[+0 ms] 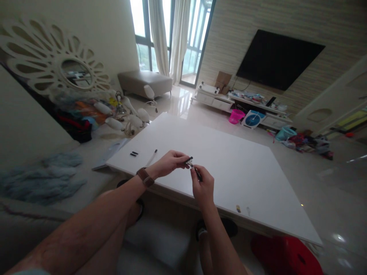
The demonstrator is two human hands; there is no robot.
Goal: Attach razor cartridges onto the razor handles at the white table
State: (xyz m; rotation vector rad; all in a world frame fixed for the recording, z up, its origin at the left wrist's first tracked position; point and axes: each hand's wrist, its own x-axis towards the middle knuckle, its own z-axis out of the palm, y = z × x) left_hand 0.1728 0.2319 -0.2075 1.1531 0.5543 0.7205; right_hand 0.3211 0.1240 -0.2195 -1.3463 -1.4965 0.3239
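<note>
My left hand (174,161), with a brown-strapped watch (145,177) on the wrist, pinches a small black piece (189,159) over the near edge of the white table (223,152). Close to it on the right, my right hand (203,184) is closed around a slim dark-handled tool (198,175). Its pale, metal-looking head meets the black piece between my hands; the exact kind of tool is too small to tell. Left of my hands lie a pair of short black pieces (133,154) and a thin pale stick with a black tip (152,156).
Near the front edge, at right, rest a small brownish piece (238,208) and a clear one (248,211). A red stool-like object (286,254) stands at lower right. Lamp parts (129,118) crowd the floor beyond the table's left side.
</note>
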